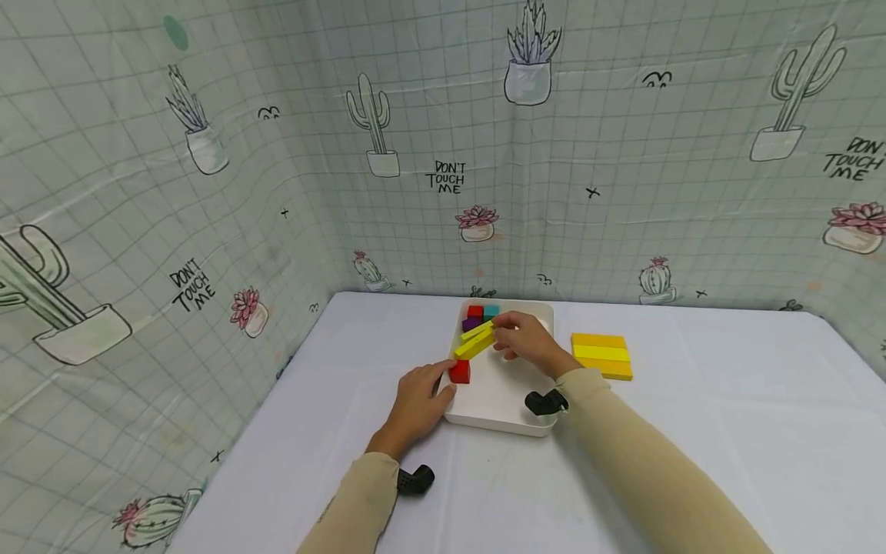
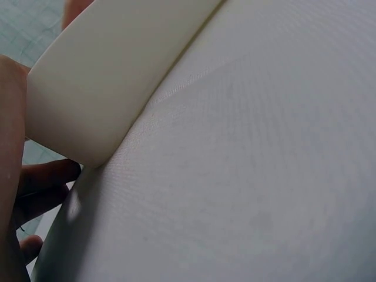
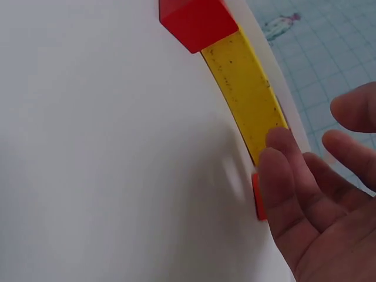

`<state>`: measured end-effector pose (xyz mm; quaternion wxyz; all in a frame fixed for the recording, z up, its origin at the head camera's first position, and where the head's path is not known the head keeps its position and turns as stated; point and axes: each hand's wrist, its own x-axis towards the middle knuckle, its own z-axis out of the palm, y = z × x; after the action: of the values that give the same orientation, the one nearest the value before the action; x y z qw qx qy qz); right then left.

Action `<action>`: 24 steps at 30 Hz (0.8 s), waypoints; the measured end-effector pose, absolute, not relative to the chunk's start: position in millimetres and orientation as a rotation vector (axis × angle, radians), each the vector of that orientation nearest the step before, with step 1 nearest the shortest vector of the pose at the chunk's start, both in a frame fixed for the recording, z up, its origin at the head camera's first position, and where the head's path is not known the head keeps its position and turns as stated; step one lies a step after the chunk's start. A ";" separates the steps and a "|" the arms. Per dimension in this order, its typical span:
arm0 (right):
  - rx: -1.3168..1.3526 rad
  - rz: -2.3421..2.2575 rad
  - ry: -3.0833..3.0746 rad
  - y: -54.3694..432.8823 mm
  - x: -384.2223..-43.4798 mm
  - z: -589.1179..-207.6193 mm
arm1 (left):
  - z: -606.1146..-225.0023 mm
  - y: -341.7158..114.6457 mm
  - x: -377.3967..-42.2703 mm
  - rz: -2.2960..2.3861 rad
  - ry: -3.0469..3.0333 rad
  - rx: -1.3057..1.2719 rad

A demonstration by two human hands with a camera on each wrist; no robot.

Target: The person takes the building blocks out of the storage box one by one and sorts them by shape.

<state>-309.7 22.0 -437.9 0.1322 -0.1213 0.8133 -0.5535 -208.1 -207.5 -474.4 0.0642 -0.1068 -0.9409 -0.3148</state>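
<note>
My left hand [image 1: 415, 398] lies at the tray's left edge, index fingertip at the upper side of a red cube [image 1: 460, 372], thumb just below it. In the left wrist view its loosely bent fingers [image 2: 50, 176] lie outside the tray wall. My right hand [image 1: 524, 337] hovers over the tray, fingertips right at the end of a yellow bar [image 1: 475, 344]. In the right wrist view the spread fingers [image 3: 276, 176] overlap that bar's far end, and cloth shows between the upper two. Behind it lies a second yellow bar [image 1: 477, 331], partly hidden.
The white tray [image 1: 501, 400] also has a red cube [image 1: 475, 311], a teal cube [image 1: 491, 311] and a purple block [image 1: 472, 325] near its far left corner. Flat yellow and orange bars [image 1: 601, 354] lie side by side right of the tray. A patterned cloth [image 1: 588, 154] hangs behind the table.
</note>
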 end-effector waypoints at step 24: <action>-0.562 -1.258 2.702 21.0 -306.6 -441.6 | -473.5 -207.6 -208.6 -0.932 -2.839 -0.331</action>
<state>-306.6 21.0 -441.6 0.0542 -0.1852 0.8895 -0.4142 -208.6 -207.6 -473.5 0.0674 -0.1099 -0.9421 -0.3094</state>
